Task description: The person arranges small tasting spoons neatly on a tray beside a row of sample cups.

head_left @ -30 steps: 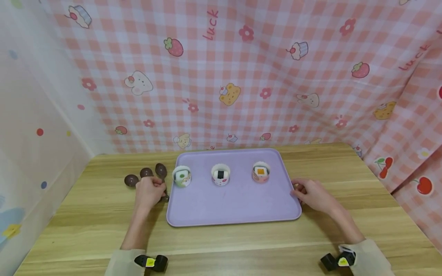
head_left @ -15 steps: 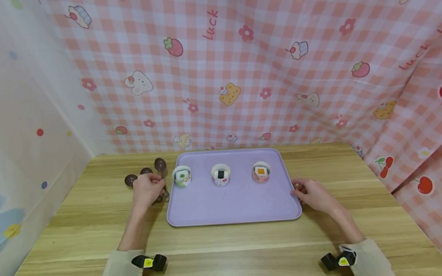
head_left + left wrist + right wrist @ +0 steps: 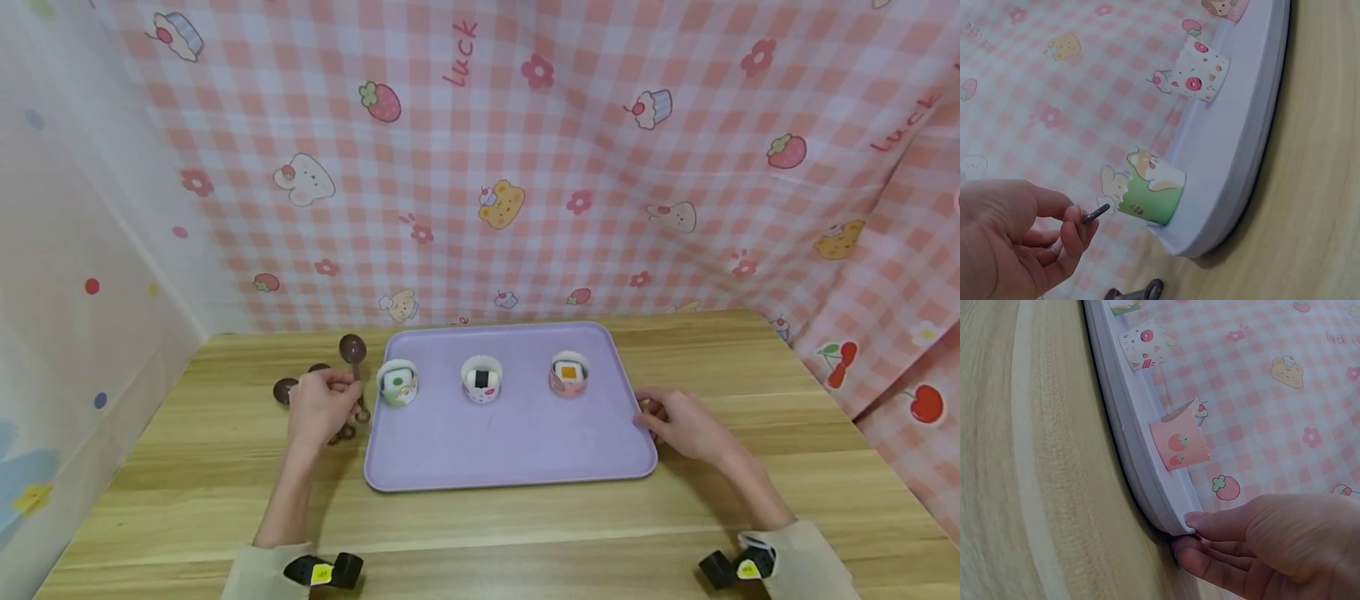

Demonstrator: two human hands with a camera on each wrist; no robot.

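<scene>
My left hand (image 3: pixel 318 410) pinches a dark brown spoon (image 3: pixel 352 348) by its handle, left of the tray. In the left wrist view the handle end (image 3: pixel 1097 214) sticks out between thumb and finger, apart from the table. Two more brown spoons lie by that hand; their bowls show, one at far left (image 3: pixel 285 390), one partly covered by the fingers. My right hand (image 3: pixel 681 423) grips the right rim of a purple tray (image 3: pixel 487 450), thumb on top and fingers below. On the tray stand a green paper cup (image 3: pixel 397 392), a white one (image 3: pixel 482 392) and a pink one (image 3: pixel 569 386).
Each cup holds a small white block-like sushi piece with a different top. The wooden table (image 3: pixel 480 529) extends around the tray. A pink checked cloth (image 3: pixel 450 167) hangs behind it, near the tray's back edge.
The spoon in my left hand has moved a little away from me, and its bowl now sits farther back. My right hand stays at the tray rim. The tray and cups have not moved.
</scene>
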